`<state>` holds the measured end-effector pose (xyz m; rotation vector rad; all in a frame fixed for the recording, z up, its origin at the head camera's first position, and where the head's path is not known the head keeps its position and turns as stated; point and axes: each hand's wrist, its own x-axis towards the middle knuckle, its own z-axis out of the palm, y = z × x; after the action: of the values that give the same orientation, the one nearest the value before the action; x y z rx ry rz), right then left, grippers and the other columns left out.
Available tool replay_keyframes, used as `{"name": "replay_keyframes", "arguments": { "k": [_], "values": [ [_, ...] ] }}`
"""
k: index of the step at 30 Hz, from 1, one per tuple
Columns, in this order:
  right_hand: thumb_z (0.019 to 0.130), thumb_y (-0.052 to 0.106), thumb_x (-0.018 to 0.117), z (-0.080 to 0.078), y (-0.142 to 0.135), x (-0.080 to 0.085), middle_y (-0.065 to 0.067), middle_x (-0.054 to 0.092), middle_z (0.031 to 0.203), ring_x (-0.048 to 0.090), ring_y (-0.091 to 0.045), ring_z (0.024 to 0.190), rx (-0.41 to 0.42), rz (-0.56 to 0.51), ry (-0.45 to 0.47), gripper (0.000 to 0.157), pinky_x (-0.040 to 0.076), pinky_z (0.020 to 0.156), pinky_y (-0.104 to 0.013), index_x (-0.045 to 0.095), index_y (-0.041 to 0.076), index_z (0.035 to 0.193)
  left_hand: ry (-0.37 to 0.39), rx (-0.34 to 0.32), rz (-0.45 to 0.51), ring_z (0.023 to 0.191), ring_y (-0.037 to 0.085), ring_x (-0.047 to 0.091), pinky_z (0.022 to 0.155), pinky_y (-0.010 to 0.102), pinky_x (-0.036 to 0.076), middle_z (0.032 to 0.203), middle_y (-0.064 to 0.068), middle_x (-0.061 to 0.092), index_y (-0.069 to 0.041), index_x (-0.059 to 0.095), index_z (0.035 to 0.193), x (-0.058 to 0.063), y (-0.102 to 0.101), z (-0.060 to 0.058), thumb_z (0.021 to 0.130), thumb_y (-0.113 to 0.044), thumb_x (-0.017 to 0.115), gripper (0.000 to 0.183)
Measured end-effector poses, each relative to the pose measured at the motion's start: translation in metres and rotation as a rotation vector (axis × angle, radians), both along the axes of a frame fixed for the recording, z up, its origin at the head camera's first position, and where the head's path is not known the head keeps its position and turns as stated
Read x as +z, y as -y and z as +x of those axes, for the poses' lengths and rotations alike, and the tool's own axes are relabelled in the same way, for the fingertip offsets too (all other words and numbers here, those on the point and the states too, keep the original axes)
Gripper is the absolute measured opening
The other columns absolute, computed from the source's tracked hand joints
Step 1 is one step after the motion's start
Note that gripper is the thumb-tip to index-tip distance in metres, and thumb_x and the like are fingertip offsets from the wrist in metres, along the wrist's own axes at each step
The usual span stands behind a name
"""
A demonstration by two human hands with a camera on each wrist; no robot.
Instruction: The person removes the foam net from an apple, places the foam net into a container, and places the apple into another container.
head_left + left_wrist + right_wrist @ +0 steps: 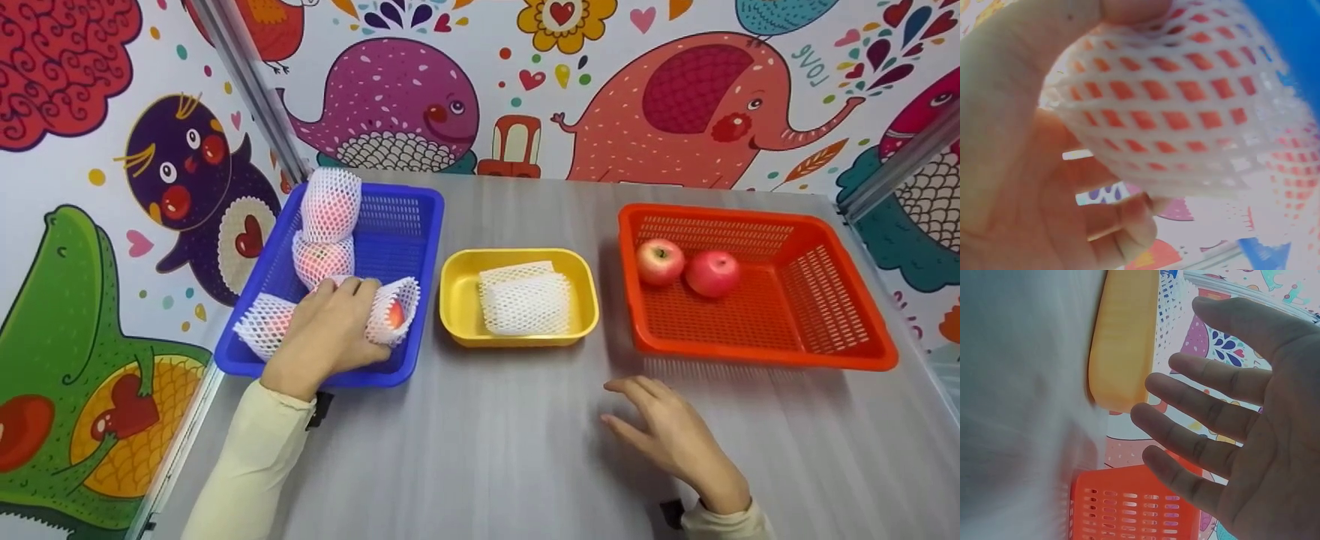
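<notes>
In the head view my left hand point(330, 322) is over the front of the blue basket point(427, 285), gripping an apple in a white foam net sleeve point(394, 315). Up close in the left wrist view, thumb and fingers curl round the netted apple point(1168, 101), red showing through the mesh. More netted apples point(330, 206) lie along the basket's left side. My right hand point(671, 435) holds nothing; its spread fingers hover over the table in front of the red basket point(757, 360).
Between the two baskets stands a yellow tray point(457, 315) with flat white foam net sleeves point(529, 304) in it. Two bare apples, one paler point(660, 262) and one redder point(712, 273), sit at the left of the red basket. Printed panels point(525, 90) wall the grey table point(480, 450).
</notes>
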<state>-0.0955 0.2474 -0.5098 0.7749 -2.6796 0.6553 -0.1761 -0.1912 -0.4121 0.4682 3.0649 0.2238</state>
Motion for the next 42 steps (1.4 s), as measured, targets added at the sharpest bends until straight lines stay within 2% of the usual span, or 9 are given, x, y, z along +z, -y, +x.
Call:
{"name": "replay_keyframes", "arguments": {
  "k": [6, 11, 20, 26, 31, 37, 42],
  "values": [
    [0.079, 0.022, 0.085, 0.0, 0.0, 0.001, 0.001, 0.068, 0.103, 0.065, -0.018, 0.093, -0.001, 0.002, 0.027, 0.035, 0.054, 0.078, -0.04, 0.071, 0.012, 0.11, -0.098, -0.047, 0.014, 0.106, 0.04, 0.052, 0.093, 0.055, 0.045, 0.123, 0.021, 0.06, -0.001, 0.047, 0.142, 0.014, -0.012, 0.008, 0.071, -0.045, 0.081, 0.09],
    [0.08, 0.023, 0.084, 0.002, 0.0, 0.001, 0.002, 0.068, 0.102, 0.064, -0.017, 0.093, -0.01, 0.006, 0.041, 0.034, 0.054, 0.077, -0.039, 0.071, 0.013, 0.109, -0.184, -0.119, 0.011, 0.103, 0.037, 0.053, 0.088, 0.051, 0.048, 0.119, 0.02, 0.062, -0.001, 0.049, 0.141, 0.016, -0.024, 0.012, 0.069, -0.047, 0.08, 0.091],
    [0.08, 0.023, 0.084, 0.004, -0.002, -0.001, 0.004, 0.068, 0.102, 0.064, -0.016, 0.094, -0.004, -0.009, 0.02, 0.033, 0.053, 0.077, -0.039, 0.07, 0.014, 0.109, -0.195, -0.257, 0.035, 0.097, 0.031, 0.051, 0.082, 0.042, 0.05, 0.115, 0.016, 0.062, -0.001, 0.055, 0.135, 0.009, -0.048, 0.018, 0.068, -0.04, 0.08, 0.082],
    [0.081, 0.024, 0.083, 0.005, -0.003, -0.002, 0.001, 0.068, 0.103, 0.064, -0.017, 0.095, -0.007, -0.011, 0.03, 0.033, 0.053, 0.078, -0.04, 0.07, 0.014, 0.11, -0.193, -0.345, 0.055, 0.093, 0.03, 0.049, 0.079, 0.04, 0.047, 0.108, 0.016, 0.062, -0.001, 0.056, 0.13, -0.005, -0.069, 0.023, 0.066, -0.041, 0.082, 0.08],
    [0.081, 0.024, 0.083, 0.006, -0.004, -0.002, 0.003, 0.068, 0.104, 0.064, -0.017, 0.096, -0.015, -0.007, 0.034, 0.033, 0.053, 0.079, -0.041, 0.071, 0.015, 0.111, -0.177, -0.401, 0.064, 0.093, 0.03, 0.05, 0.079, 0.04, 0.046, 0.103, 0.014, 0.062, -0.001, 0.057, 0.127, -0.025, -0.087, 0.026, 0.065, -0.045, 0.084, 0.08],
    [0.081, 0.024, 0.083, 0.007, -0.004, -0.004, 0.003, 0.068, 0.104, 0.065, -0.018, 0.096, -0.029, 0.009, 0.056, 0.034, 0.053, 0.08, -0.041, 0.071, 0.014, 0.111, -0.104, -0.409, 0.045, 0.094, 0.027, 0.051, 0.077, 0.038, 0.048, 0.108, 0.011, 0.062, -0.005, 0.056, 0.131, -0.051, -0.107, 0.031, 0.067, -0.047, 0.084, 0.082],
    [0.083, 0.026, 0.082, 0.008, -0.004, -0.003, 0.001, 0.069, 0.103, 0.065, -0.019, 0.095, -0.041, 0.01, 0.084, 0.033, 0.053, 0.08, -0.042, 0.071, 0.014, 0.112, -0.064, -0.412, 0.033, 0.097, 0.026, 0.051, 0.081, 0.038, 0.049, 0.108, 0.009, 0.061, -0.006, 0.056, 0.13, -0.071, -0.117, 0.033, 0.068, -0.046, 0.083, 0.078]
  ]
}}
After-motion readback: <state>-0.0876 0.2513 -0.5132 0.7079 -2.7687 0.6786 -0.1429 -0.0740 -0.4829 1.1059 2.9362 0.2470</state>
